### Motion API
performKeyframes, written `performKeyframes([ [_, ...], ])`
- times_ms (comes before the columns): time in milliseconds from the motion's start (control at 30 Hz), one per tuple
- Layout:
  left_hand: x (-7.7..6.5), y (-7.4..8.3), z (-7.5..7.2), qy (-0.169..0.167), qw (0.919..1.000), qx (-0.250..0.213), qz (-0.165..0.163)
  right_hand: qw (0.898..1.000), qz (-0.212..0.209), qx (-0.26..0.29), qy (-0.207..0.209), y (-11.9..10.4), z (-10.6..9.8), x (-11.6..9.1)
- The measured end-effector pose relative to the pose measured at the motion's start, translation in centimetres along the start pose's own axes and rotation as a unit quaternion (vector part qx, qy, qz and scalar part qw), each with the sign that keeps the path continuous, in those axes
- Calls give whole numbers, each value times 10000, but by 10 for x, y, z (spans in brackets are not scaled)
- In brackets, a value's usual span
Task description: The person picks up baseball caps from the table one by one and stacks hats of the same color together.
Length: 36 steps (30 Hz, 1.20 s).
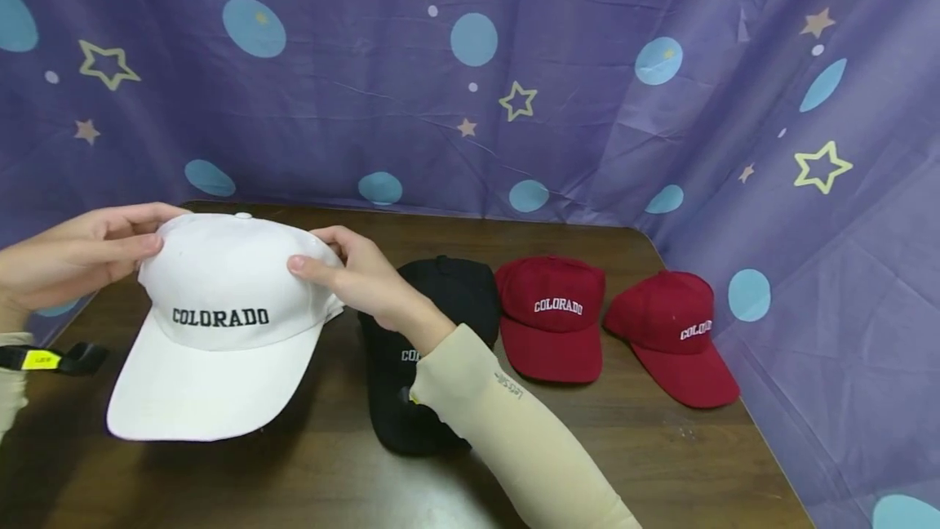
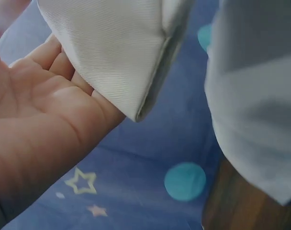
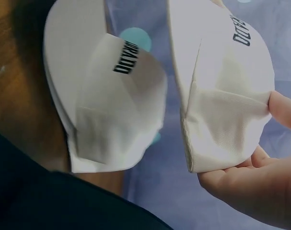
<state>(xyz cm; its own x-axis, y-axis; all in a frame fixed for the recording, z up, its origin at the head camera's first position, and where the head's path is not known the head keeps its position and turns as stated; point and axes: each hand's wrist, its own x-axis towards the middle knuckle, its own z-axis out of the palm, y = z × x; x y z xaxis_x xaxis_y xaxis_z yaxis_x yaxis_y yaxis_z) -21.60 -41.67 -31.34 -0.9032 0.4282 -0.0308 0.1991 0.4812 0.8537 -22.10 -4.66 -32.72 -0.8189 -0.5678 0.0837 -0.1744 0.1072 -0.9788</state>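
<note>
Both hands hold a white baseball cap (image 1: pixel 220 276) with COLORADO in black on its front, lifted above the table, brim toward me. My left hand (image 1: pixel 81 255) pinches one side of the crown, thumb in front and fingers behind. On the other side, my right hand (image 1: pixel 367 276) grips the crown the same way, its thumb pressing the front. A second white cap (image 3: pixel 131 105) shows beside the held one in the right wrist view. From the head view it is mostly hidden behind the held cap.
A black cap (image 1: pixel 433 423) lies on the brown table (image 1: pixel 609 464), partly covered by my right forearm. Two red caps sit farther right, a nearer-centre red cap (image 1: pixel 551 341) and an outer red cap (image 1: pixel 668 349) by the table's edge. A purple star-patterned curtain (image 1: pixel 573 23) surrounds the table.
</note>
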Motion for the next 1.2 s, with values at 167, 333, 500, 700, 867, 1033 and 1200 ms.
performKeyframes([
  [167, -6, -22, -6, -227, 9996, 106, -162, 9996, 242, -105, 106, 10, 16, 8],
  [333, -8, -41, -9, -368, 9991, 21, -232, 9984, 468, -224, 215, 19, 28, 14],
  [500, -8, -55, -8, -448, 9988, -176, -116, 9967, 683, -301, 322, 27, 36, 20],
  [700, -5, -70, -6, -478, 9980, -343, -214, 9934, 885, -656, 327, 33, 40, 24],
  [867, -3, -81, -3, -451, 9984, -309, -133, 9911, 972, -871, 254, 38, 42, 26],
  [1033, -1, -84, 2, -364, 9990, 39, -241, 9882, 1002, -1100, 353, 43, 44, 28],
  [1200, -1, -86, 9, -247, 9986, 154, -445, 9848, 1037, -1309, 487, 48, 46, 29],
])
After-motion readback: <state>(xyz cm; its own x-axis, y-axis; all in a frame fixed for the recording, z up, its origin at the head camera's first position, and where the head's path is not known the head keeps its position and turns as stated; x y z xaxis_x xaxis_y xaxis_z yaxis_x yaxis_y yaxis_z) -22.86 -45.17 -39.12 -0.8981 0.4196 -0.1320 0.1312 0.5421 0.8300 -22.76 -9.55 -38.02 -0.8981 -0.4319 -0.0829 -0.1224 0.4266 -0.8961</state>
